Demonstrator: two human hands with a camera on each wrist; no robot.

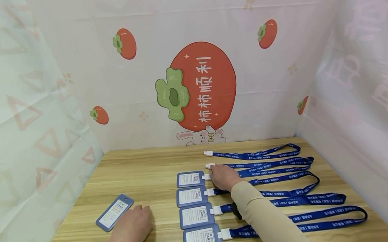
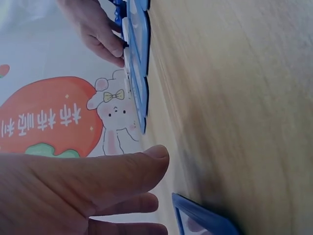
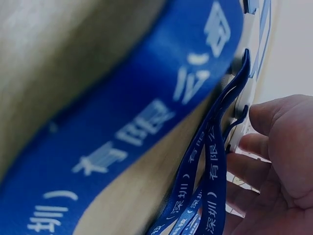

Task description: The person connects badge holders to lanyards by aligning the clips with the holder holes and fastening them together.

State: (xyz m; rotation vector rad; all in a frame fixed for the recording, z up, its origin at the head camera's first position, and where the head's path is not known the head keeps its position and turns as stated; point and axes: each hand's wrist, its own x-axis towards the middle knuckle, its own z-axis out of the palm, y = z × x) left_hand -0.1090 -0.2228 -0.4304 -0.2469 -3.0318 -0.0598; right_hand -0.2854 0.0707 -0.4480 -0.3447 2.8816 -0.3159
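My right hand (image 1: pixel 225 177) is over the far part of the row of blue lanyards, fingertips at the white clip (image 1: pixel 210 166) of a lanyard (image 1: pixel 261 165) that bears no card. The right wrist view shows thumb and fingers (image 3: pixel 249 143) bent about that clip end, a nearer lanyard strap (image 3: pixel 142 122) crossing in front. My left hand (image 1: pixel 130 226) is low over the table beside a loose blue badge holder (image 1: pixel 115 213) with a white ID/IC card. In the left wrist view its thumb (image 2: pixel 122 171) is straight, and it holds nothing.
Several blue badge holders (image 1: pixel 198 215) lie in a column mid-table, clipped to lanyards that stretch right. Another lanyard without a badge (image 1: pixel 254 155) lies at the back. A printed cloth (image 1: pixel 140 83) surrounds the wooden table (image 1: pixel 134 167) at back and sides.
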